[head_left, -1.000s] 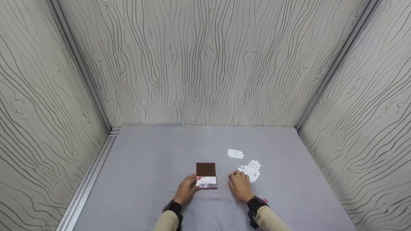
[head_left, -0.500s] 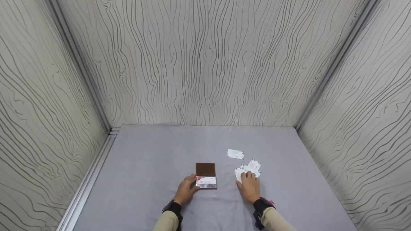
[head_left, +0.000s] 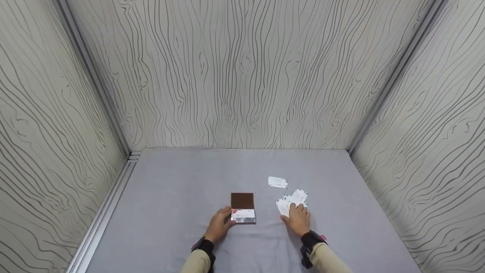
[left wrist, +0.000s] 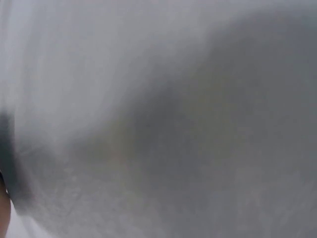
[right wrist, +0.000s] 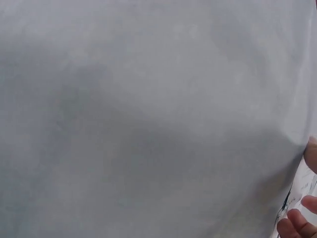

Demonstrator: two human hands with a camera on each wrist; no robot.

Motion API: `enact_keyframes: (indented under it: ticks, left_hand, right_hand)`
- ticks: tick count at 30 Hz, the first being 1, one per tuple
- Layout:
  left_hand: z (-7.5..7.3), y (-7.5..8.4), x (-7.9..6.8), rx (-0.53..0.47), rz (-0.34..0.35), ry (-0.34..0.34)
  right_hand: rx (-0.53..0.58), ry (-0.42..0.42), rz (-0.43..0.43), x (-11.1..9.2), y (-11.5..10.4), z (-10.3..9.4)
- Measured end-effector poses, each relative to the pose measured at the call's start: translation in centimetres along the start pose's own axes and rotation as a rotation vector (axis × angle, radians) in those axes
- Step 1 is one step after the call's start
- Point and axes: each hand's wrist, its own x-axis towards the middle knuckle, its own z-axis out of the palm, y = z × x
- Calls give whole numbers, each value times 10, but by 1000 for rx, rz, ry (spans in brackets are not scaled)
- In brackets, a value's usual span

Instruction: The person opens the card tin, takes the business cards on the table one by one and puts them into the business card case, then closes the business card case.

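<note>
A brown card holder (head_left: 242, 200) lies unfolded on the grey cloth in the head view, with a white and red business card (head_left: 243, 214) in its near half. My left hand (head_left: 219, 225) grips the holder's left edge between thumb and fingers. To the right, my right hand (head_left: 298, 219) rests over a loose pile of white business cards (head_left: 283, 206), its thumb and fingers spread apart and touching them. The hand hides part of the pile. In the right wrist view, fingertips (right wrist: 299, 223) and some cards (right wrist: 303, 184) appear at the right edge.
One separate white card (head_left: 278, 182) lies beyond the pile. Grey cloth (head_left: 170, 182) covers the table. Patterned panels (head_left: 242, 76) stand at the back and both sides, and a metal rail (head_left: 102, 216) runs along the left edge.
My right hand has moved right, from the pile's left side onto the cards, and its fingers have spread. Cards at the pile's left now show more. My left hand and the holder stay put.
</note>
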Motion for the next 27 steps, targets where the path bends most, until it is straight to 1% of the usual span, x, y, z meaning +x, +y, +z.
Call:
enact_keyframes:
  ticks: [13,17,24,27]
  left_hand:
    - [3,-3,1,-11,2,11]
    - [3,-3,1,-10,12,16]
    - [2,-1,-2,-30,-22,-2]
    - [1,0,-2,-33,-25,-3]
  right_hand:
    - [21,-16,37,2,-4,-5]
    - [28,-7,26,2,-3,-5]
    - [55,1,-1,3,-4,-4]
    - [62,6,-11,2,-6,-5]
